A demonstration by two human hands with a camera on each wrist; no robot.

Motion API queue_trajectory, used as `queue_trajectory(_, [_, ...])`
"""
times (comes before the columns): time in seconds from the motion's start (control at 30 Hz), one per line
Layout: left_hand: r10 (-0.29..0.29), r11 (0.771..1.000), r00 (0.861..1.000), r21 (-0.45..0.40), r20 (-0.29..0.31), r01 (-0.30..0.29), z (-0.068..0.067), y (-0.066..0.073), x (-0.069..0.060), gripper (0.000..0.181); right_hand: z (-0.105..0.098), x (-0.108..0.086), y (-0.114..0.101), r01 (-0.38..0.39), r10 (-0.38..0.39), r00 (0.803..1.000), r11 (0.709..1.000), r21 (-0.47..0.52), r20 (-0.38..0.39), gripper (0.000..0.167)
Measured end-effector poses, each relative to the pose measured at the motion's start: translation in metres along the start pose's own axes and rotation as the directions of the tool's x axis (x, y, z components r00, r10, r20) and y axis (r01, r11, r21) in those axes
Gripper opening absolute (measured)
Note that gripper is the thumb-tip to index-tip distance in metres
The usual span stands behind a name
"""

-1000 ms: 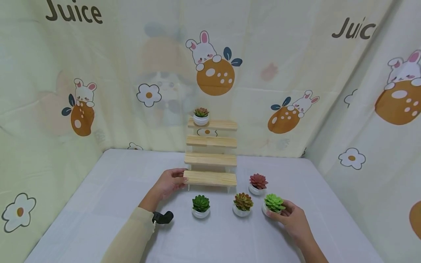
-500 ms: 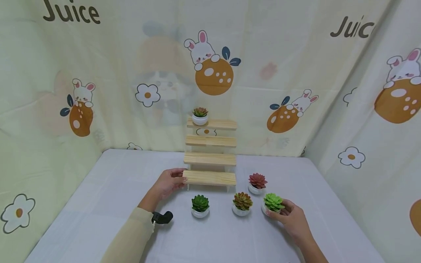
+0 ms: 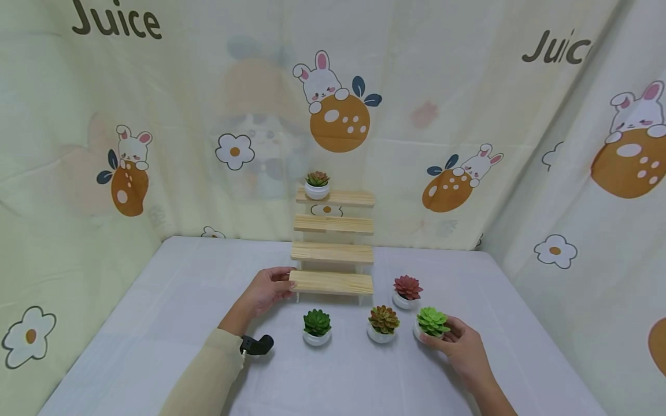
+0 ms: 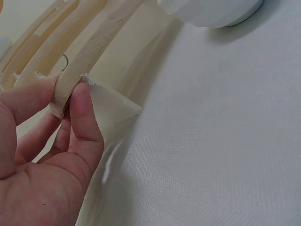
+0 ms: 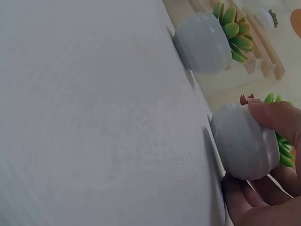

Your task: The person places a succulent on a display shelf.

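A wooden four-tier display stand (image 3: 333, 252) rises at the middle back of the table. My left hand (image 3: 264, 292) pinches the left end of its lowest shelf (image 4: 87, 56), thumb and fingers on either side of the board. At the right, my right hand (image 3: 463, 348) holds a bright green potted succulent (image 3: 432, 322) by its white pot (image 5: 244, 141), which appears to stand on the table. Just left of it is a brown-orange succulent (image 3: 384, 320), with a red one (image 3: 407, 289) behind. A dark green succulent (image 3: 317, 325) stands in front of the stand.
On the top shelf's left end sits a reddish-green succulent (image 3: 317, 185) in a white pot. A white cloth covers the table (image 3: 322, 387). Patterned curtains (image 3: 208, 86) hang behind and at both sides. A black device (image 3: 257, 345) is strapped to the left wrist.
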State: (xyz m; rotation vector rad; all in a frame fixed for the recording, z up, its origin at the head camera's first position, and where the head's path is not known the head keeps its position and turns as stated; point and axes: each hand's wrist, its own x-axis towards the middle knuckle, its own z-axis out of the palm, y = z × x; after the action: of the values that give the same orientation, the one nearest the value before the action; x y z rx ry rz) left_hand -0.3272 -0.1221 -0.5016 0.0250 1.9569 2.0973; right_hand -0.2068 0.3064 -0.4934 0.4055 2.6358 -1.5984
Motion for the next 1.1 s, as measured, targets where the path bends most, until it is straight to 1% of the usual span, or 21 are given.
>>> queue_trajectory(0.13, [0.004,1.000,1.000,-0.002,0.004,-0.004,0.000,-0.001,0.001,0.048,0.002,-0.002,-0.004,-0.001,0.001,1.000,1.000,0.000,-0.004,0.086])
queue_trajectory(0.33, [-0.002,1.000,1.000,-0.006,-0.007,0.002,0.001,-0.001,0.000,0.048,0.008,-0.003,-0.010,0.002,-0.003,1.000,0.999,0.054,0.008,0.085])
queue_trajectory(0.53, [0.001,1.000,1.000,-0.008,-0.005,-0.001,0.001,-0.001,0.000,0.048,0.011,-0.003,-0.020,0.042,-0.043,0.999,0.996,0.083,0.009,0.084])
queue_trajectory(0.8, [0.007,1.000,1.000,-0.006,0.000,-0.007,-0.001,-0.001,0.000,0.049,0.016,-0.003,-0.042,0.106,-0.109,0.994,0.989,0.102,0.022,0.077])
queue_trajectory(0.97, [-0.014,1.000,1.000,0.000,-0.016,0.014,0.001,0.001,-0.001,0.049,0.019,-0.001,-0.054,0.149,-0.153,0.988,0.982,0.115,0.030,0.077])
queue_trajectory(1.1, [-0.016,1.000,1.000,0.010,-0.021,0.016,0.002,0.003,-0.001,0.049,0.022,0.002,-0.063,0.179,-0.185,0.982,0.972,0.152,0.028,0.077])
